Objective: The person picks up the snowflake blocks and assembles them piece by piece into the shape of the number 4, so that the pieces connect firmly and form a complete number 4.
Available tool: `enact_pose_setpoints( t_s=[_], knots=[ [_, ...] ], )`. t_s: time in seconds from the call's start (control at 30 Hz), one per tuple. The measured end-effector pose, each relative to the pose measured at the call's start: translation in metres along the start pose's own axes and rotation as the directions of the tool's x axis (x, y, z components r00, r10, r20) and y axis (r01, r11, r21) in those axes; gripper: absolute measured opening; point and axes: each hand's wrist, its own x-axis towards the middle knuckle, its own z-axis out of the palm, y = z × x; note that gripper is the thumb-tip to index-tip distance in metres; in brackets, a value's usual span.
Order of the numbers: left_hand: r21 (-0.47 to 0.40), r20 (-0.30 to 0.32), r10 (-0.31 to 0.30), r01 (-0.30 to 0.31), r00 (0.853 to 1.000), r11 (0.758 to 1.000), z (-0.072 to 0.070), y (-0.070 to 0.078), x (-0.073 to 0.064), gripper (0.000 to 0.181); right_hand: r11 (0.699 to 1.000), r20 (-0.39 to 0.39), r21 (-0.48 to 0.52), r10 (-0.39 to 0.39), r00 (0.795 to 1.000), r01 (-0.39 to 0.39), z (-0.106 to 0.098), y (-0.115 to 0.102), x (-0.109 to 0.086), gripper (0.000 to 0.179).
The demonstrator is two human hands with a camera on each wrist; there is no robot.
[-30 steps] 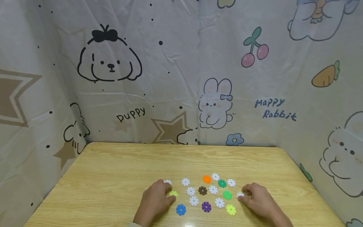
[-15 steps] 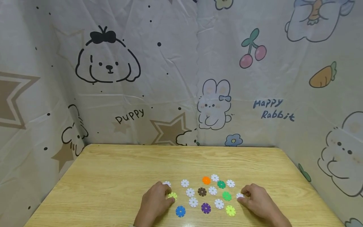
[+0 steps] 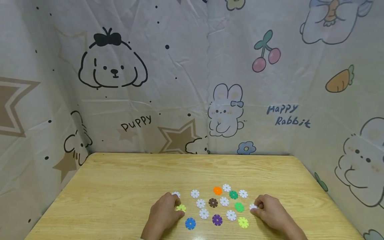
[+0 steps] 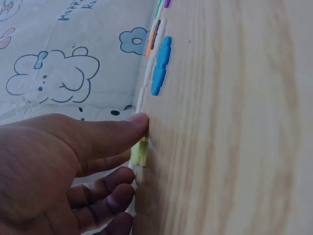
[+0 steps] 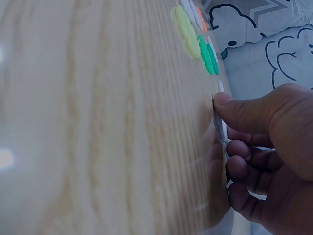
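Note:
On the table lie several notched plastic discs, small interlocking toy pieces. At the left, my left hand (image 3: 166,212) has thumb and fingers bent around the edges of a yellow-green disc (image 3: 181,208), flat on the wood; the left wrist view shows that yellow-green disc (image 4: 139,152) between thumb and fingers. Just behind that hand lies a white disc (image 3: 176,194), partly covered. At the right end, my right hand (image 3: 273,213) pinches another white disc (image 3: 253,207) by its edge, mostly hidden by the thumb. A bright yellow disc (image 3: 243,222) and a green disc (image 3: 239,207) are nearest to it.
Between the hands are a blue disc (image 3: 190,223), a purple disc (image 3: 217,220), a brown disc (image 3: 213,202), an orange disc (image 3: 217,190), a dark green disc (image 3: 233,195) and several white ones. The wooden table (image 3: 120,180) meets a printed cloth (image 3: 168,100) at the back and sides.
The yellow-green disc has shifted slightly left, towards my left palm. Both hands otherwise keep their places; the head view has tilted and turned a little.

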Motion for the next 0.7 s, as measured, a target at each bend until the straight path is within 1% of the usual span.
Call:
enact_pose_setpoints(
  t_s=[0.1,0.2,0.37,0.57,0.7],
  knots=[
    [-0.012,0.007,-0.006,0.006,1.000,1.000,-0.0003,-0.0004,0.0004,0.029,1.000,0.024,0.019,0.015,1.000,-0.016,0.0000,-0.0004,0.0006,0.020],
    [-0.035,0.013,0.001,-0.001,1.000,0.999,-0.0005,-0.0009,0.0005,0.030,0.999,0.034,0.038,0.031,0.999,-0.032,0.0000,-0.0010,0.0001,0.022],
    [-0.088,0.016,0.021,-0.019,1.000,0.996,-0.0011,-0.0017,-0.0010,0.030,0.999,0.004,0.048,0.019,1.000,-0.020,0.0001,-0.0019,-0.0026,0.024],
    [-0.147,0.032,0.023,-0.018,0.999,0.989,-0.0030,-0.0017,-0.0023,0.031,1.000,-0.024,0.012,0.006,1.000,-0.006,0.0001,-0.0033,-0.0021,0.024],
    [-0.167,0.025,0.028,-0.024,0.999,0.986,-0.0038,-0.0019,-0.0032,0.029,1.000,-0.025,-0.011,0.004,1.000,-0.004,0.0000,-0.0028,-0.0009,0.023]
  ],
)
